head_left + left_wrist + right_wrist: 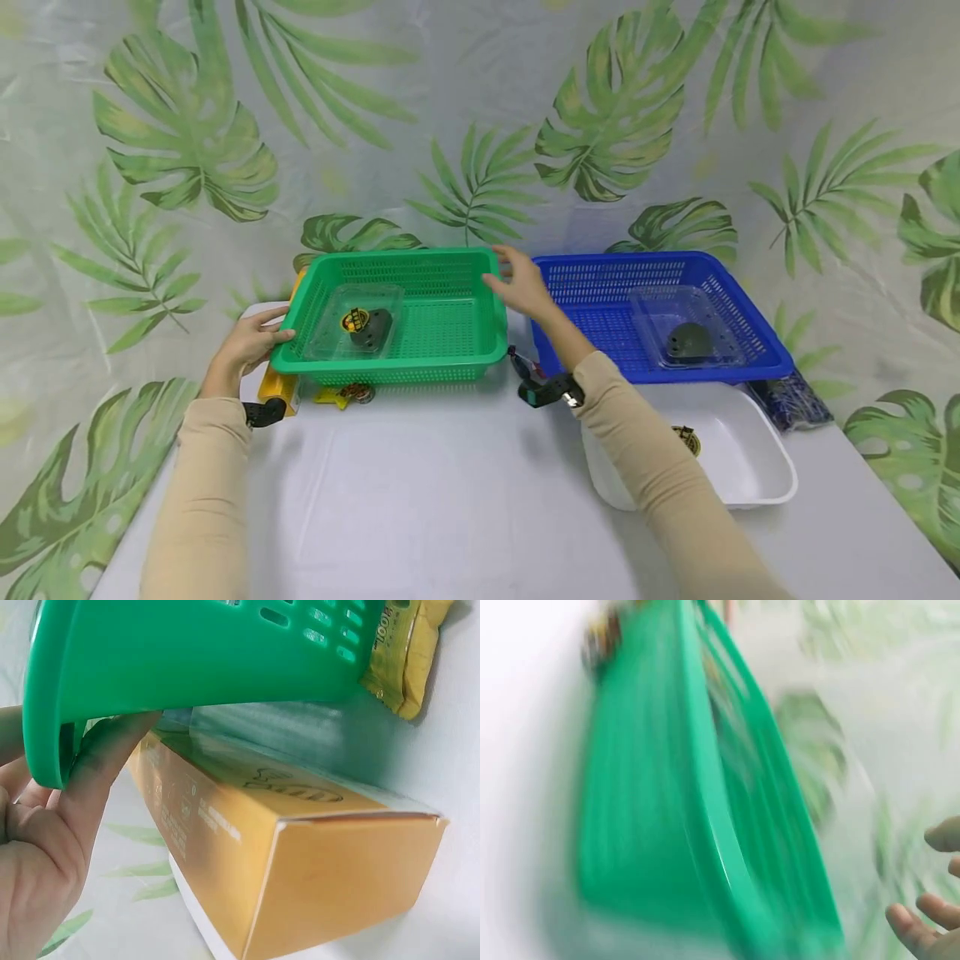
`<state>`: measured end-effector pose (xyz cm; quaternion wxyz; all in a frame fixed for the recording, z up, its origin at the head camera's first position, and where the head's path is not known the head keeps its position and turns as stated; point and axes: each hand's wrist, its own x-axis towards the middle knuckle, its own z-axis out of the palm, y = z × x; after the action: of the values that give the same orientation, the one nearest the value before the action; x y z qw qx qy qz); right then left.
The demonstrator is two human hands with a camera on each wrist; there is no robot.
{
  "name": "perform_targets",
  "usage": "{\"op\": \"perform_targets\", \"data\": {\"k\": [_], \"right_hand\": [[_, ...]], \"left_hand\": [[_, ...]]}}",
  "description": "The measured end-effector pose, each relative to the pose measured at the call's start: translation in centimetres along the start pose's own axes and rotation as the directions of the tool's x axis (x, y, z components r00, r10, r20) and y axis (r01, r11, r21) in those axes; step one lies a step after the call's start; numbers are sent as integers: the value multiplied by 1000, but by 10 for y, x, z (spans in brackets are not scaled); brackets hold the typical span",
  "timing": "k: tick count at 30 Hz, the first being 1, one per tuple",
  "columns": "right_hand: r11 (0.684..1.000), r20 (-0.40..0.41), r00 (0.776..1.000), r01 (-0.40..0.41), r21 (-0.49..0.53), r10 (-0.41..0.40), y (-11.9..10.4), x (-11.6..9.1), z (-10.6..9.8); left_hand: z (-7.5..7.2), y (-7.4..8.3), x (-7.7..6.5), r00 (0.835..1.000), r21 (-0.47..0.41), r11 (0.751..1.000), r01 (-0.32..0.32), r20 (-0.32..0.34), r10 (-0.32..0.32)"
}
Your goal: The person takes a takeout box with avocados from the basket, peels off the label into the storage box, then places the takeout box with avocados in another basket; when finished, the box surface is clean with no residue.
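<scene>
A green plastic basket [442, 329] stands at the back of the table, a clear plastic container [327, 327] with a dark piece and a round yellow-black label inside it. My left hand [253, 340] grips the basket's left rim, its fingers under the lip in the left wrist view. Beneath that side lies an orange box [345, 877]. My right hand [522, 286] is at the basket's right rim with fingers spread. In the right wrist view its fingertips [904, 919] show apart from the basket, holding nothing.
A blue basket [667, 267] holds another clear container [720, 325] with a dark object. In front of it stands a white tub [750, 458], partly behind my right sleeve. A yellow packet [330, 397] lies by the green basket's front; a dark bag [798, 400] lies far right.
</scene>
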<state>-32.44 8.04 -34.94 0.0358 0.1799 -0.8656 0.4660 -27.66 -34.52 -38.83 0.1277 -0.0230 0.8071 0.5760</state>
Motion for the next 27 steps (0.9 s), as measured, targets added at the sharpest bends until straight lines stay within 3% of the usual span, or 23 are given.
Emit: {"op": "perform_targets", "data": {"k": [3, 6, 11, 15, 20, 24, 27], "right_hand": [[989, 127, 991, -56, 134, 39, -19, 7, 46], [970, 238, 967, -141, 196, 92, -30, 9, 89], [964, 339, 919, -248, 100, 201, -45, 9, 138], [951, 352, 897, -304, 51, 268, -52, 13, 157], [909, 327, 869, -412, 62, 372, -57, 19, 173], [853, 268, 843, -509, 116, 466, -57, 25, 180], [799, 289, 813, -567, 199, 505, -54, 29, 180]], "left_hand": [[0, 0, 0, 1000, -18, 1000, 1, 0, -1], [1, 0, 1, 1000, -21, 1000, 11, 1, -11], [-1, -4, 1, 1000, -65, 998, -12, 3, 12], [-2, -7, 3, 1000, -79, 997, -18, -5, 18], [-2, -3, 1, 999, -32, 999, 29, -21, -29], [-2, -2, 1, 999, -40, 999, 34, -21, -35], [-3, -3, 1, 999, -43, 999, 31, -23, -32]]}}
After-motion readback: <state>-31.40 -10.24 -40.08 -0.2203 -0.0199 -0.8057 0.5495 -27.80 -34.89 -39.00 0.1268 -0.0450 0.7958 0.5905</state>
